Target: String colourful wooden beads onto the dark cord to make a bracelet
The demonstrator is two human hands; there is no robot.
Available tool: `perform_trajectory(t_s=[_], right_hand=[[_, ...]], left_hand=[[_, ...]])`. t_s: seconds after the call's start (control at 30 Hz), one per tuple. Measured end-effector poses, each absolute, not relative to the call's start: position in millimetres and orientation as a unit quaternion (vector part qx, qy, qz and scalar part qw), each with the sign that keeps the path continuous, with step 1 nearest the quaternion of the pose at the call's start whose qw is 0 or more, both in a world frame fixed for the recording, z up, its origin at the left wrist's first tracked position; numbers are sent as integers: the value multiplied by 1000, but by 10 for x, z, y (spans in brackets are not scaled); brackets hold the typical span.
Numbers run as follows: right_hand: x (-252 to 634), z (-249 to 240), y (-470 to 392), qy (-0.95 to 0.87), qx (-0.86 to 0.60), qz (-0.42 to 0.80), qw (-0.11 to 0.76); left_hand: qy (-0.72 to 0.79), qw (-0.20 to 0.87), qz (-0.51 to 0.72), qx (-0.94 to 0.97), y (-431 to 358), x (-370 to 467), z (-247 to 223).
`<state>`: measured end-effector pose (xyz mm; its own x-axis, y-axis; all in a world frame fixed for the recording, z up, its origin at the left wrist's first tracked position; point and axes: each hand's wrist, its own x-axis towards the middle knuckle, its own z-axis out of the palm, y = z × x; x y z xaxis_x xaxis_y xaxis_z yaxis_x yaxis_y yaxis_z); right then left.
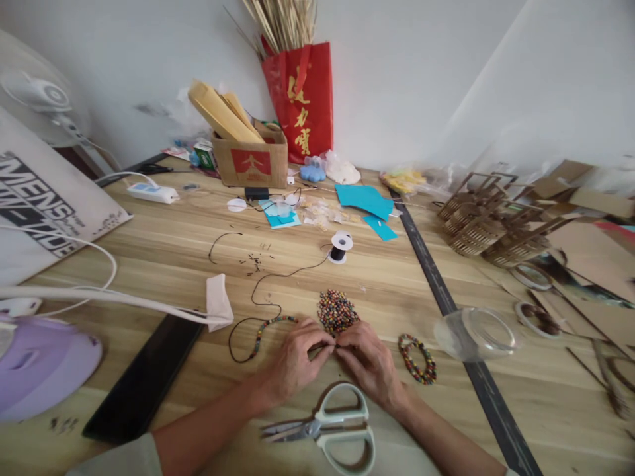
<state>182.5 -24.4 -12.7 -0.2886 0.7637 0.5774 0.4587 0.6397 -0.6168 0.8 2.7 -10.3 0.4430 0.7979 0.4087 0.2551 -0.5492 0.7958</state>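
My left hand [303, 354] and my right hand [370, 363] meet at the fingertips just in front of a pile of small multicoloured beads [337, 311]. Both pinch something small and dark, perhaps a bead or cord end; it is too small to name. A black cord [254, 291] runs from a white spool [341, 246], loops left, and carries a row of threaded beads [262, 332] that passes behind my left hand. Scissors [322, 426] lie partly open below my hands. A finished-looking coil of beads [417, 359] rests to the right of my right hand.
A clear plastic container [476, 332] stands to the right. A black flat object [143, 377], a purple device [44, 363] and white cables are on the left. Farther back are a cardboard box [251, 162], a red bag [302, 99], blue sheets [364, 200] and brown woven baskets [476, 225].
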Motion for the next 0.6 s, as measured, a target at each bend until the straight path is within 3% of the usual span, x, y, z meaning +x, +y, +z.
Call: perform_trajectory(t_s=[0.6], right_hand=[[1833, -89, -245, -790, -372, 175, 456]], left_hand=[[345, 333, 422, 769, 37, 2, -202]])
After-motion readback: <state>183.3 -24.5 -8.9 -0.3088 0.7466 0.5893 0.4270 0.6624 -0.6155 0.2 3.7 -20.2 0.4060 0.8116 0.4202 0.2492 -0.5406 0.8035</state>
